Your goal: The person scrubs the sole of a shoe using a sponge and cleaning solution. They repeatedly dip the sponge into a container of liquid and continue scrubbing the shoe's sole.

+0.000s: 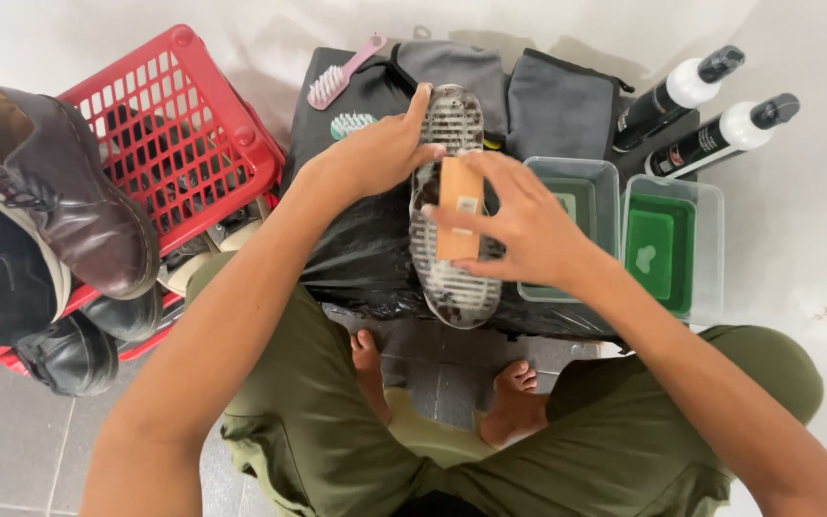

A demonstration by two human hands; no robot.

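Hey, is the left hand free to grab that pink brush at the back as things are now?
Probably not straight away: the left hand is holding the upturned shoe steady. The pink brush lies uncovered just beyond it, so nothing blocks the way once it lets go.

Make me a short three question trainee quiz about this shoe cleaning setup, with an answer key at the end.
1. True or false: the left hand steadies the upturned shoe with the dirty ribbed sole on the black plastic sheet.
2. What does the right hand press onto that sole? A) the pink-handled brush B) a tan wooden-backed brush C) a black-and-white spray bottle
3. Which of the two clear plastic tubs holds the bright green sponge: the near tub beside the right hand, or the far right tub?

Key: 1 true; 2 B; 3 the far right tub.
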